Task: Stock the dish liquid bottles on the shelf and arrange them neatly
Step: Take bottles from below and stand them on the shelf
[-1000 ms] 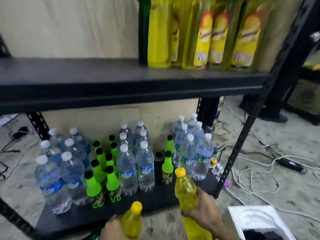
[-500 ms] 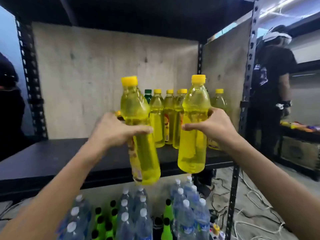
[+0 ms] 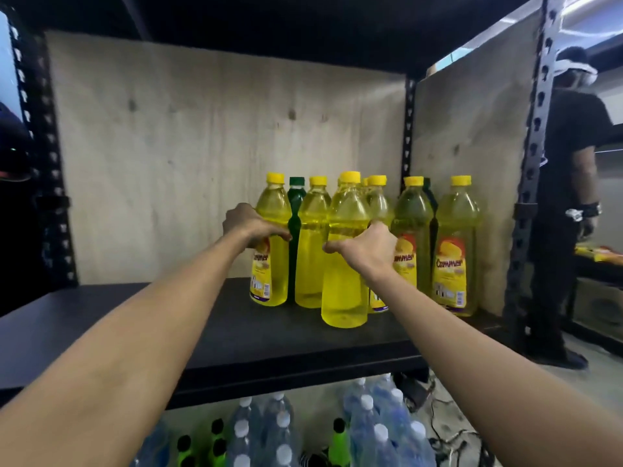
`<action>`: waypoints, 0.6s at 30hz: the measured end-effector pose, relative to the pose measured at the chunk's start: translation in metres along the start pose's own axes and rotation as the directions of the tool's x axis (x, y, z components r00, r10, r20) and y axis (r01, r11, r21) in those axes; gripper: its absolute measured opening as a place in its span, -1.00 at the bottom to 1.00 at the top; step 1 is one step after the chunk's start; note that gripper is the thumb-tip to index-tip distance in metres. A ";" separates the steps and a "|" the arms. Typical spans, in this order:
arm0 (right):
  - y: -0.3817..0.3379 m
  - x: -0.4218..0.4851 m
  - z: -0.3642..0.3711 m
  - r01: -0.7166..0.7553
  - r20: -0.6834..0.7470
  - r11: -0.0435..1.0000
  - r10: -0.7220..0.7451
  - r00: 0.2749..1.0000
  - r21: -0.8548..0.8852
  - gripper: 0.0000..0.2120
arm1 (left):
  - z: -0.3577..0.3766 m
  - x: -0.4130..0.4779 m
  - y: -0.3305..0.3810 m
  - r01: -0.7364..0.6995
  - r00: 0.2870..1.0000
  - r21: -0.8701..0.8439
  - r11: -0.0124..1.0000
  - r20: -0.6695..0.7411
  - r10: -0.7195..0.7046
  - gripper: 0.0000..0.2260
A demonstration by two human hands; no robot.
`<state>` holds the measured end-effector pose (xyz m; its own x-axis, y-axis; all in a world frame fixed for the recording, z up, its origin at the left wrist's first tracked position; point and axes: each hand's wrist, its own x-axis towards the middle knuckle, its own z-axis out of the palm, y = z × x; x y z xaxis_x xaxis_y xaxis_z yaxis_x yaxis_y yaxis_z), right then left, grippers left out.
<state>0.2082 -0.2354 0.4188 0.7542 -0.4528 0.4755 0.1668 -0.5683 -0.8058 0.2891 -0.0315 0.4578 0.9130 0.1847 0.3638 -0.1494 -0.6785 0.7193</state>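
**Near field.** Both forearms reach across the front edge of the shelf (image 3: 286,342). Below that edge, water bottles (image 3: 279,433) and green soda bottles (image 3: 338,441) stand on the lower tier.

**Middle field.** The right grip (image 3: 365,251) is wrapped round the waist of the front bottle (image 3: 344,291). This yellow dish liquid bottle stands ahead of the group, with its base at or just above the board (contact cannot be confirmed). Slightly farther in, the left grip (image 3: 253,227) curls fingers and thumb round the leftmost bottle (image 3: 273,264). That bottle stands upright at the left end of the row, just beside a dark green bottle (image 3: 296,207).

**Far field.** The remaining yellow bottles (image 3: 455,251) crowd unevenly towards the right before the plywood back panel (image 3: 202,156). Another person (image 3: 573,197) stands beyond the right upright.

**Hazards, as judged:**
- The bottles are tall, narrow-based and closely packed. A sideways nudge from either wrist could topple a neighbour and start a chain fall.
- If the front bottle is let go before its base sits flat, it may tip forward off the board onto the tier below.
- Smooth plastic may slip in a loose hold.
- Labels facing different ways, and one bottle standing proud of the line, would leave the row untidy.
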 end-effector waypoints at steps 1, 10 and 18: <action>0.003 -0.001 0.004 0.011 0.004 1.000 -0.011 1.000 -0.016 -0.34 | 0.004 0.006 -0.003 0.000 1.000 -0.013 1.000 0.017 0.000 -0.32; 0.005 -0.007 -0.002 -0.016 0.117 0.977 0.042 0.992 -0.211 0.02 | 0.017 0.010 -0.033 0.047 0.991 -0.140 0.989 0.132 -0.028 -0.40; 0.084 -0.138 -0.044 0.138 0.027 0.982 -0.136 0.990 -0.130 -0.41 | 0.010 -0.118 -0.048 -0.208 0.968 -0.077 0.975 -0.160 0.194 -0.41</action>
<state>0.0906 -0.2510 0.3011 0.7416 -0.3524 0.5709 0.1856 -0.7100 -0.6793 0.1923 -0.0282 0.3744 0.7937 0.1612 0.5866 -0.3648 -0.6455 0.6710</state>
